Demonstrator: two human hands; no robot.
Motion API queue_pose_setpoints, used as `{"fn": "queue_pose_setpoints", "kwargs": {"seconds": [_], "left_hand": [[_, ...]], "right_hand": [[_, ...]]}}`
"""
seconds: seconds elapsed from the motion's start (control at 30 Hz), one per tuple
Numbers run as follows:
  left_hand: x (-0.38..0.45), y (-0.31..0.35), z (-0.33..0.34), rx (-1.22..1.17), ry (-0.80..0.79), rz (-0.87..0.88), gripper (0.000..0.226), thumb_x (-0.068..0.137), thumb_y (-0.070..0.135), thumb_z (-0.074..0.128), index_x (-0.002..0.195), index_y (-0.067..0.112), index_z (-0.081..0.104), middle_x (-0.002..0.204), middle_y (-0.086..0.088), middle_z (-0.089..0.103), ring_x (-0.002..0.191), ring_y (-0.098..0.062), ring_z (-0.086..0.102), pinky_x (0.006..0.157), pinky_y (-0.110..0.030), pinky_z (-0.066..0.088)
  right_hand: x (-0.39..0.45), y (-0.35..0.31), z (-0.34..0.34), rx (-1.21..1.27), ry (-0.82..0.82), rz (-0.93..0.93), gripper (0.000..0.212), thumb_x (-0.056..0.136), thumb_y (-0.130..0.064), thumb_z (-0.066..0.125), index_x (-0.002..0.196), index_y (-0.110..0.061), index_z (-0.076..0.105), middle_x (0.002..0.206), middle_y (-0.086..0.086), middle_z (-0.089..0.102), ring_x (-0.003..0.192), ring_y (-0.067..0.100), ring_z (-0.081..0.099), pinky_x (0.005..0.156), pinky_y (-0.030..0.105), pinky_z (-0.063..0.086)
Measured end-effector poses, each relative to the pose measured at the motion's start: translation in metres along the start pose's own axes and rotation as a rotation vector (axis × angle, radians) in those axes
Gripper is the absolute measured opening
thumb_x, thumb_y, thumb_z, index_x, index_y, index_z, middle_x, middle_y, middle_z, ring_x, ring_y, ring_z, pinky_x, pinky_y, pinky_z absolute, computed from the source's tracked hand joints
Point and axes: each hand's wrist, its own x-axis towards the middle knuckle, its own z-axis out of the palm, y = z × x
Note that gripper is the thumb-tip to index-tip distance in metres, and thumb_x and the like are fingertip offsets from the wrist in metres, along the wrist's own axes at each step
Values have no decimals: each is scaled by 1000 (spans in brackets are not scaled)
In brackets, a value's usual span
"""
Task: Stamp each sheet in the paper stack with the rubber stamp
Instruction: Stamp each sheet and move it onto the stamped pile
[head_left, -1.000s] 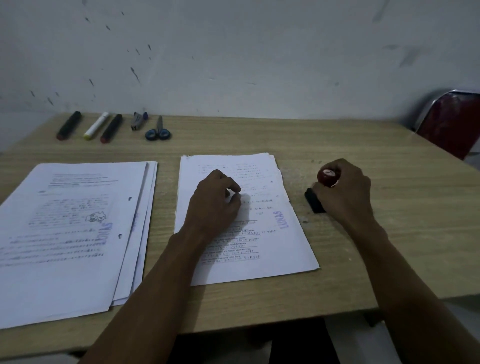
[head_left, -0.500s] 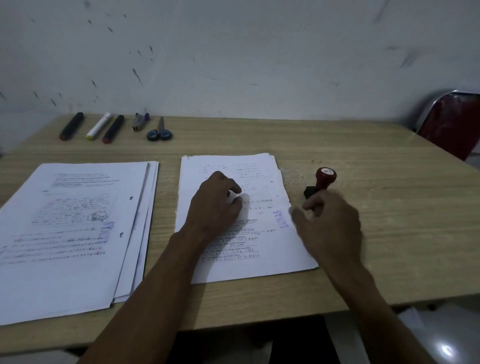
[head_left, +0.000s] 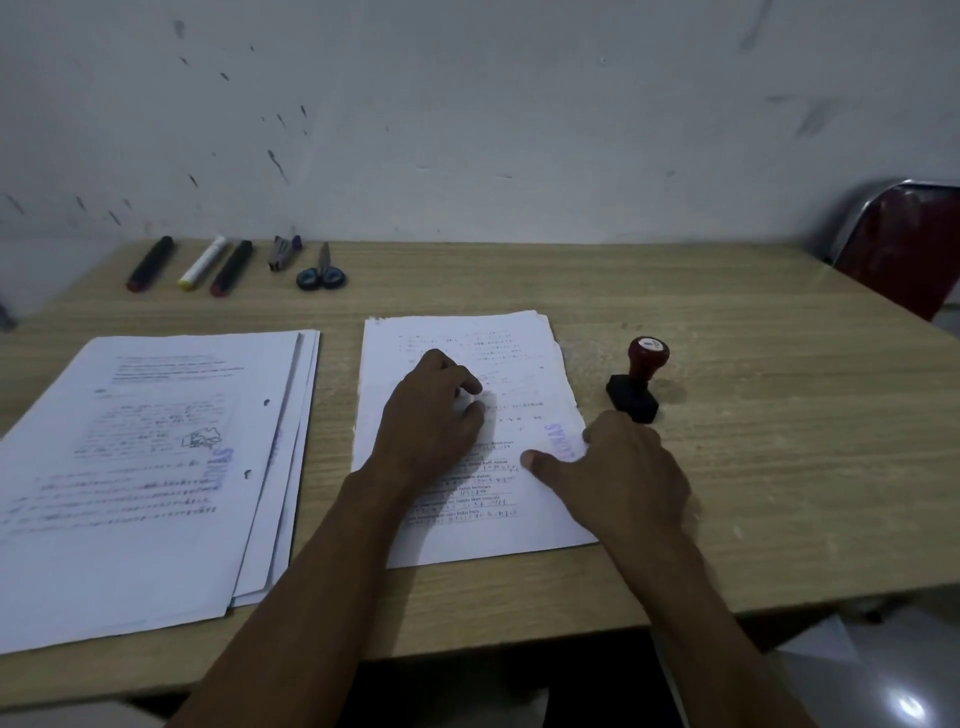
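A stack of printed sheets (head_left: 470, 538) lies in the middle of the wooden table (head_left: 779, 467); its top sheet carries a purple stamp mark (head_left: 558, 441) near the right edge. My left hand (head_left: 431, 415) rests on this stack with bent fingers, fingertips on the paper. My right hand (head_left: 623, 467) lies over the stack's right edge, thumb stretched flat on the top sheet, covering part of the mark. The rubber stamp (head_left: 641, 379), red knob on a black base, stands alone on the table just beyond my right hand. A second pile of stamped sheets (head_left: 130, 519) lies to the left.
Three markers (head_left: 200, 262), a pen (head_left: 283, 252) and blue-handled scissors (head_left: 321, 274) lie along the table's far left edge by the wall. A red chair (head_left: 904, 249) stands at the far right corner. The table's front edge runs close under my forearms.
My right hand let go of the stamp, left it standing on the table, and moved left and toward me onto the stack's right edge. My left hand stayed put.
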Motion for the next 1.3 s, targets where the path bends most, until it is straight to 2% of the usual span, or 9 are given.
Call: {"fn": "queue_pose_setpoints", "kwargs": {"seconds": [0.1, 0.23, 0.37, 0.6, 0.77, 0.9, 1.0, 1.1, 1.3], "left_hand": [[0, 0, 0, 8, 0, -5, 18, 83, 20, 68, 99, 13, 71, 100, 1, 56, 87, -13, 58, 76, -34, 52], [-1, 0, 1, 6, -3, -10, 18, 83, 20, 68, 99, 13, 71, 100, 1, 56, 87, -14, 58, 76, -33, 52], [-1, 1, 0, 4, 0, -5, 18, 83, 19, 68, 98, 13, 71, 99, 1, 56, 86, -14, 58, 75, -32, 51], [-1, 2, 1, 12, 7, -10, 16, 83, 20, 68, 98, 14, 71, 99, 2, 56, 85, -13, 57, 74, -28, 48], [-1, 3, 0, 14, 1, -22, 16, 83, 20, 67, 98, 14, 71, 101, 2, 57, 86, -13, 58, 76, -29, 49], [0, 4, -1, 6, -6, -29, 17, 83, 19, 67, 98, 13, 71, 102, 0, 57, 87, -14, 58, 75, -27, 47], [-1, 2, -1, -5, 2, -26, 16, 83, 19, 67, 98, 13, 71, 101, 1, 57, 86, -13, 57, 75, -26, 45], [0, 1, -1, -30, 21, -26, 15, 82, 19, 68, 96, 16, 70, 99, 2, 58, 86, -10, 56, 75, -23, 43], [6, 3, -21, -289, 250, -146, 25, 80, 16, 73, 104, 14, 68, 103, 1, 65, 86, -10, 62, 75, -31, 54]], "right_hand": [[4, -4, -5, 54, -60, 35, 58, 67, -63, 77, 89, -18, 48, 89, -2, 53, 83, 21, 56, 68, 31, 43], [3, -5, -7, 88, -79, 66, 64, 65, -61, 79, 103, -16, 54, 107, 3, 60, 97, 26, 60, 69, 29, 41], [-6, -13, -5, -66, -11, 12, 56, 73, -62, 72, 93, -19, 42, 112, 7, 58, 101, 27, 59, 79, 34, 43], [-14, -18, 0, -195, 92, -61, 43, 86, -51, 64, 111, -19, 51, 117, 3, 60, 108, 24, 55, 88, 38, 35], [-21, -19, 4, -68, 140, -119, 49, 86, -35, 69, 128, -22, 47, 126, -2, 55, 115, 22, 53, 93, 38, 40], [-17, -17, 7, 368, 178, -132, 69, 76, -11, 78, 137, -18, 46, 120, 1, 59, 110, 22, 58, 88, 35, 49], [-9, -11, 0, 679, 97, -7, 58, 74, -7, 78, 127, -15, 56, 102, -4, 64, 93, 12, 64, 71, 21, 50], [-1, -4, -4, 798, 24, -2, 15, 81, -11, 75, 88, -22, 70, 83, -6, 72, 74, 9, 69, 61, 24, 53], [-7, -1, -13, 913, 12, -165, 11, 84, -9, 74, 75, -16, 73, 71, -3, 74, 69, 12, 72, 61, 30, 56]]}}
